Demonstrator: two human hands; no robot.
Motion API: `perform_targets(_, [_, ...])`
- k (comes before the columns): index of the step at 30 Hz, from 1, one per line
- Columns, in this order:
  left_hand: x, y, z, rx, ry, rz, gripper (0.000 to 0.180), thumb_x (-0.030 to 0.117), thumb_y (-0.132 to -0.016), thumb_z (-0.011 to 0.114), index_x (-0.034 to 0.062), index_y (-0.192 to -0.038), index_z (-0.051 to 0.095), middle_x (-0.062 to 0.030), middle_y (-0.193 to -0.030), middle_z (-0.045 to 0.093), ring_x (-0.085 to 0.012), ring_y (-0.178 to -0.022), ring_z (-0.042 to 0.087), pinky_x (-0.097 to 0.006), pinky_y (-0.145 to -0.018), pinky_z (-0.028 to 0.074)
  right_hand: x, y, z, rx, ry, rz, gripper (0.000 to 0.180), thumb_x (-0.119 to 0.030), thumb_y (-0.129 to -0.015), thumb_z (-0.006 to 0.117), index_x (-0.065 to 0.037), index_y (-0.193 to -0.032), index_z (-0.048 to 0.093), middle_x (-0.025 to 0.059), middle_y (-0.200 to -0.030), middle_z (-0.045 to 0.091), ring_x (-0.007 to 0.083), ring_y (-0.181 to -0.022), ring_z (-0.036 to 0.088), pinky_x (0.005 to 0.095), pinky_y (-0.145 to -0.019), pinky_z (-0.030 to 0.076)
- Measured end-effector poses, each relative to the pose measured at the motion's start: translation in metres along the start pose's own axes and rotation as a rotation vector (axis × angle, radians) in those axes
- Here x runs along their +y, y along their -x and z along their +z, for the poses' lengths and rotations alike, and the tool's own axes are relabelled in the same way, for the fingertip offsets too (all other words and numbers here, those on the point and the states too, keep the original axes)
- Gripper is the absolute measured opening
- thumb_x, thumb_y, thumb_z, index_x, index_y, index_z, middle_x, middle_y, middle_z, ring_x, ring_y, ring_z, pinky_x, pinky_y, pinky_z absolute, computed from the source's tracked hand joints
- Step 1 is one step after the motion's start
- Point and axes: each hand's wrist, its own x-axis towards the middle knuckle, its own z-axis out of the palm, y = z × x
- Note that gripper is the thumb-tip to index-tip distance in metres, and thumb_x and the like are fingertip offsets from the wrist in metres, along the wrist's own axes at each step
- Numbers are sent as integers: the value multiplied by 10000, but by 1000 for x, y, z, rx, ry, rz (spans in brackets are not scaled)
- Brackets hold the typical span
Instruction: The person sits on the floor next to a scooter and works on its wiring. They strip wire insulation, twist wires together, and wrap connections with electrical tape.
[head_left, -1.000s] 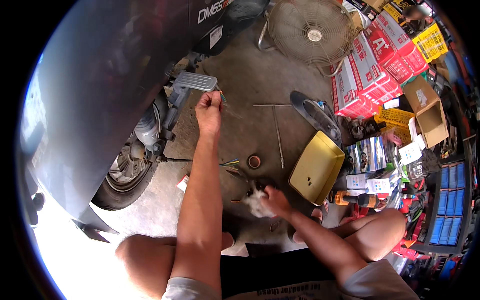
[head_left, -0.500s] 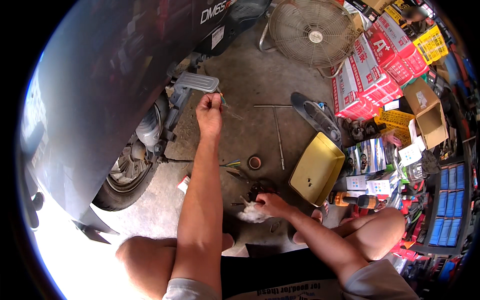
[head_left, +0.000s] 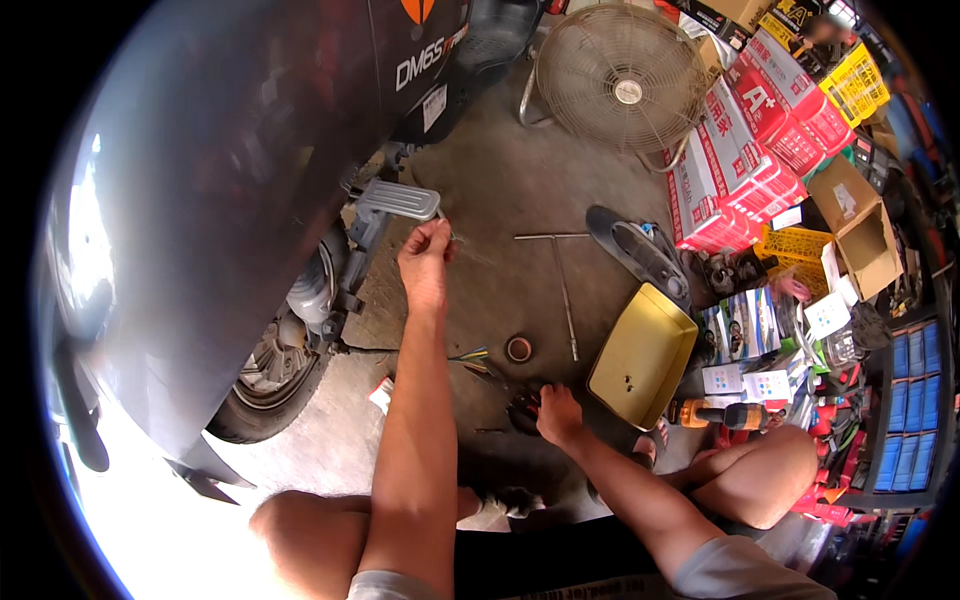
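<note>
My left hand [head_left: 427, 262] is raised just below a ribbed grey footrest [head_left: 402, 199] on the side of a dark scooter [head_left: 250, 150]. Its thumb and fingers are pinched together, and something thin shows at the fingertips, too small to name. Lower down, my right hand [head_left: 558, 415] is closed at a dark heap of tools [head_left: 522, 410] with bits of red on the floor. What that hand grips, if anything, is hidden. Coloured wire ends [head_left: 472, 354] lie between the two arms, close to a roll of tape [head_left: 509, 350].
A T-handle wrench [head_left: 564, 290] and a yellow tray [head_left: 650, 345] with small dark bits lie on the floor. Right of the tray is an orange-black power tool [head_left: 725, 415]. A round fan [head_left: 625, 60] and red-white boxes [head_left: 735, 165] stand beyond. The scooter's wheel [head_left: 270, 390] is at left.
My right hand has left the white rag and moved forward to the dark tools. My left hand stays by the footrest, still pinched. The whole view has shifted slightly.
</note>
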Motion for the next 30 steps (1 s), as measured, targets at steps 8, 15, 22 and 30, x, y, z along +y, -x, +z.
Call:
perform_targets(8, [3,6,-4,-61,-101,-39,179,99,-829,665,77,-1006,665,19,-859,647,-75,-758,593,-220,-674,427,-10,-5,-3,-149,64,60,339,-180,-753,659,-2,-985,488,181,-1007,558,345,-937,586,428,-759,523])
perform_targets(15, [2,6,2,-70,-134,21,161,80,-836,638,53,-993,659,12,-847,641,-72,-747,584,-221,-662,413,-14,-4,1,-122,141,31,341,-177,-741,658,-10,-982,485,182,-982,575,352,-914,600,455,-732,521])
perform_targets(22, [2,2,-3,-82,-122,49,112,78,-846,634,70,-957,647,20,-830,636,-76,-737,581,-228,-664,415,-4,9,1,-220,-97,107,271,-183,-767,620,3,-961,581,207,-945,651,353,-887,643,424,-732,521])
perform_targets(30, [8,4,10,-55,-79,-10,134,3,-840,627,-6,-973,616,-1,-793,608,-69,-665,522,-215,-586,399,-8,-29,-38,-51,-1398,297,254,-243,-859,605,1,-922,572,20,-705,556,173,-596,526,331,-584,428])
